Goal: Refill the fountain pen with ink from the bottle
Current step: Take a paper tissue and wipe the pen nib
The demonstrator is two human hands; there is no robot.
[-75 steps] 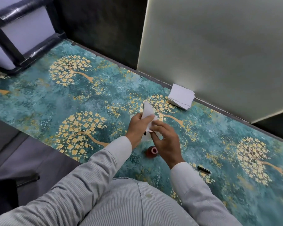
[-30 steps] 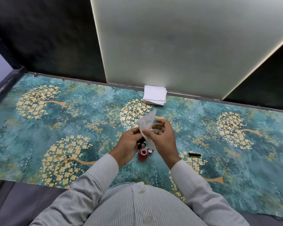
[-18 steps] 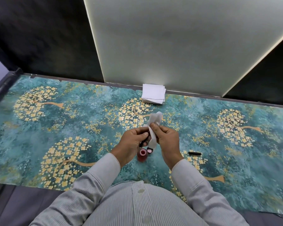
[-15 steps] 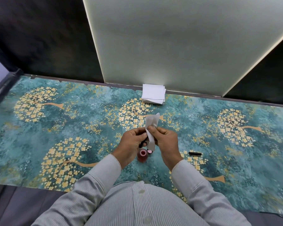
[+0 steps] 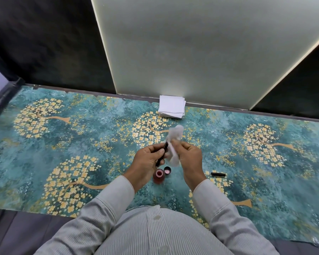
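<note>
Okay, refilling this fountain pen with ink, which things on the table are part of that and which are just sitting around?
Part of the job:
- pen, gripped by the left hand
- tissue, held by the right hand
- open ink bottle
- bottle cap beside it
- pen cap lying right of the hands

Just lying about:
- stack of white paper at the table's far edge

- We cannot tell the sort of room for sure.
- We see a teal cloth (image 5: pixel 99 137) with golden trees covering a table.
- A pale panel (image 5: pixel 182 52) and dark wall (image 5: pixel 44 37) stand behind it, indoors.
</note>
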